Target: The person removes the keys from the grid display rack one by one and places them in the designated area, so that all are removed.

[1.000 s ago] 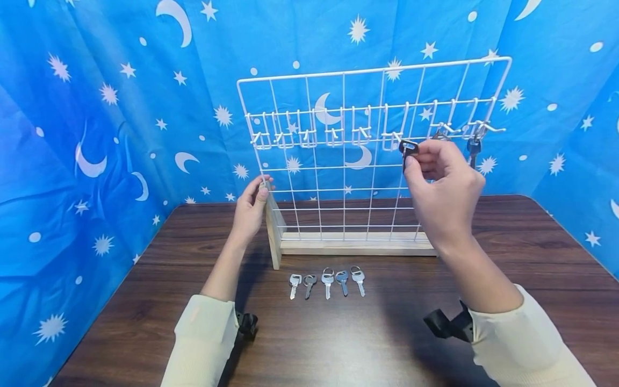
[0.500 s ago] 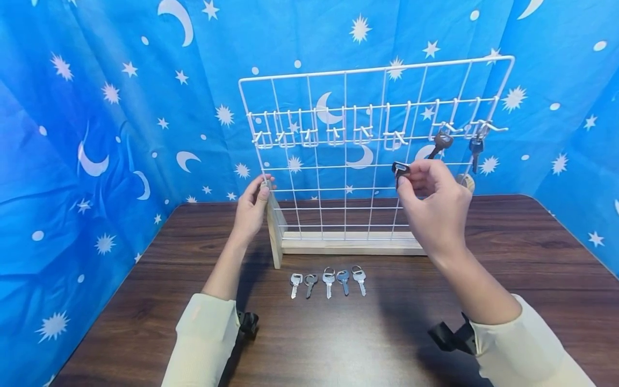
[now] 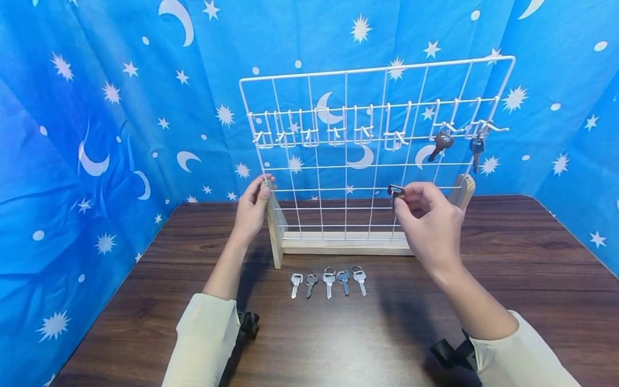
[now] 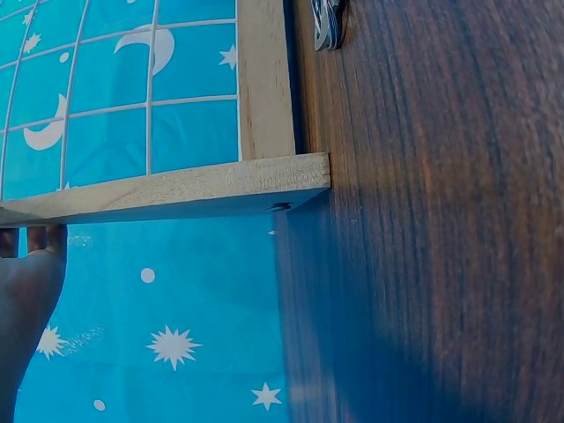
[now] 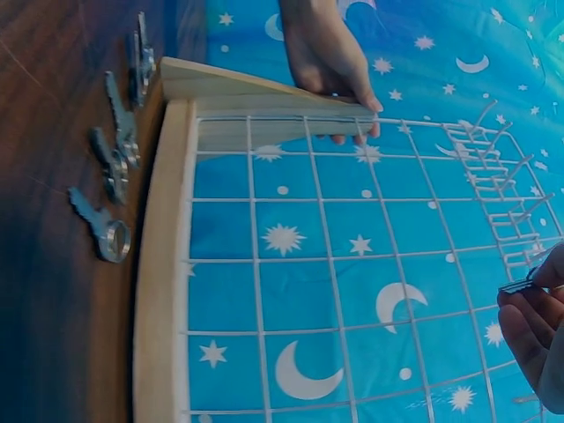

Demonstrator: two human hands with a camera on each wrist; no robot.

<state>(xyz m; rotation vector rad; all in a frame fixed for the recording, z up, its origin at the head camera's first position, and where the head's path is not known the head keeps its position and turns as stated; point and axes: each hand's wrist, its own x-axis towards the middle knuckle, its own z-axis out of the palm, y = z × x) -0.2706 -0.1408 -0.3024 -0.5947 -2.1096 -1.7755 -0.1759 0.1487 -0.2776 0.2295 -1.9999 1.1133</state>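
Observation:
My right hand [image 3: 432,231] pinches a dark key [image 3: 396,191] between thumb and fingers, in front of the lower right part of a white wire grid rack [image 3: 345,189]. In the right wrist view the key [image 5: 517,286] shows edge-on at the fingertips. My left hand [image 3: 251,207] grips the top of the rack's left wooden side piece [image 3: 274,231], thumb in front. White hooks [image 3: 364,131] line the rack's upper part. A brown key [image 3: 441,142] and a dark key [image 3: 476,146] hang from the two hooks at the right.
Several keys, among them a silver key [image 3: 329,277] with a ring, lie in a row on the dark wooden table [image 3: 309,344] before the rack's wooden base [image 3: 345,247]. A blue cloth [image 3: 121,134] with moons and stars surrounds the table.
My right hand has come down and slightly left from the hook row, still pinching the key. The brown hanging key has come into full view. My left hand stays on the side piece.

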